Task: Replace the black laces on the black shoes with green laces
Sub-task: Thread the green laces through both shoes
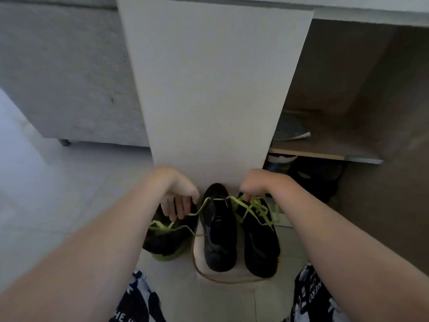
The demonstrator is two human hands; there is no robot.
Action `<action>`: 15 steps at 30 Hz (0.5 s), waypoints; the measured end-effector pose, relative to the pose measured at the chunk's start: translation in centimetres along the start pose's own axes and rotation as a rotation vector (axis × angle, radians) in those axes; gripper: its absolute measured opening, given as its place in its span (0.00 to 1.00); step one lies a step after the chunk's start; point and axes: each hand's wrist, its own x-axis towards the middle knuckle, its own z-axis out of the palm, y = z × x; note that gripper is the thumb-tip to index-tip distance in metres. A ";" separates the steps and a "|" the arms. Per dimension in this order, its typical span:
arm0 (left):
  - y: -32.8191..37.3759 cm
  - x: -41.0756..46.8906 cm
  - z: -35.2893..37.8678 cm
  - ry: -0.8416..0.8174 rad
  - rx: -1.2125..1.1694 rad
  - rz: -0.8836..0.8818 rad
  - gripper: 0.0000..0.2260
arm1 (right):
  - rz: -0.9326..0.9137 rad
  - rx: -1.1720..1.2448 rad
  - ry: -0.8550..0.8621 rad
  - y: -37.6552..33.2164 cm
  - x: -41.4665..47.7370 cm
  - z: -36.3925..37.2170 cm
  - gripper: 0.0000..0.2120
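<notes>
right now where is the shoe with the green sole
The shoe with the green sole sits on the floor at lower centre-left, beside the middle black shoe and under the left hand.

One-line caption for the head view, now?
Both hands pull a green lace across the middle black shoe.

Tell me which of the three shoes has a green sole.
The leftmost shoe, beneath the left hand: its sole edge shows green. The middle shoe and right shoe look all black apart from their green laces.
</notes>
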 end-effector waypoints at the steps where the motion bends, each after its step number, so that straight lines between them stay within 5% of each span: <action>1: 0.2 1.2 0.1 0.008 0.039 -0.009 0.19 | 0.014 -0.001 0.031 0.0 0.8 0.6 0.12; 7: 1.7 6.8 -0.2 0.496 0.205 0.323 0.11 | -0.081 0.021 0.151 -0.8 5.8 3.3 0.18; 15: 3.8 10.7 0.9 0.513 0.226 0.322 0.11 | -0.111 -0.113 0.186 -1.0 9.0 6.6 0.31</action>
